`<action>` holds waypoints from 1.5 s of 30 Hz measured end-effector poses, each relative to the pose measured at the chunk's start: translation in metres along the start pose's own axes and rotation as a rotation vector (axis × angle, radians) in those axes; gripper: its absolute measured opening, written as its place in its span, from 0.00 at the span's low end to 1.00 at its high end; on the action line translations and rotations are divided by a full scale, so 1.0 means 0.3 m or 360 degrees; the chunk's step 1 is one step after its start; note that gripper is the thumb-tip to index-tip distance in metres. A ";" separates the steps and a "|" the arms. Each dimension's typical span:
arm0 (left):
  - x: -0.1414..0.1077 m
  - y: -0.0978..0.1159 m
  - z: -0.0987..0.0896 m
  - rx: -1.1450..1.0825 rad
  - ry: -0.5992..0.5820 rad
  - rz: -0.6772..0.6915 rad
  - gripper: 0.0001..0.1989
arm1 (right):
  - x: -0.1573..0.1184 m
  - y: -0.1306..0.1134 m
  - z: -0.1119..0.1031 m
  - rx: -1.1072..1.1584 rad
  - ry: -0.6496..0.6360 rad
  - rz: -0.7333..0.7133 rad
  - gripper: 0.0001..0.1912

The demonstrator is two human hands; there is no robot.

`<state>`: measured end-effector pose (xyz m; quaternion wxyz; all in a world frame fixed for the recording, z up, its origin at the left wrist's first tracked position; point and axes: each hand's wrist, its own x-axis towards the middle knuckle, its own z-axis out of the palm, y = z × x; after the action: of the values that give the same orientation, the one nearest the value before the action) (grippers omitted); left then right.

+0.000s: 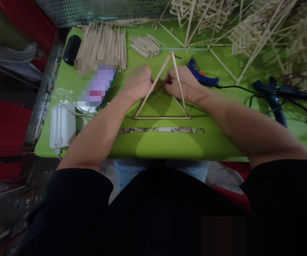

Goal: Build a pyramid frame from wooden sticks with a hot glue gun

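Observation:
A pyramid-like frame of thin wooden sticks (162, 117) stands on the green table, its apex pointing up. My left hand (142, 81) is at the frame's left side, fingers closed and partly hidden behind a slanting stick. Close to it on the right, my right hand (178, 81) has its fingers curled in a pinch behind the frame's right stick. What either hand holds between the fingertips is too small to make out. Nearer my body lies a flat patterned strip (161, 129). A blue glue gun (202, 76) rests just right of my right hand.
Long sticks (102, 42) and shorter sticks (146, 46) lie at the back. On the left are a phone (100, 85), a white power bank (62, 126) and a black object (72, 49). Stick structures (252, 32) fill the back right, with a dark tool (276, 103) and cables nearer.

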<state>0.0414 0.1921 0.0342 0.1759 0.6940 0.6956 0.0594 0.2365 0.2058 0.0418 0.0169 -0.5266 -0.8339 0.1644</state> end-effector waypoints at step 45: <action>-0.008 0.012 -0.002 0.0137 -0.0016 0.0028 0.15 | 0.007 0.054 0.027 -0.0017 0.0091 -0.0219 0.14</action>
<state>0.0446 0.1898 0.0363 0.1488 0.7072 0.6906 0.0274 0.2479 0.2120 0.0290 0.0492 -0.4727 -0.8681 0.1432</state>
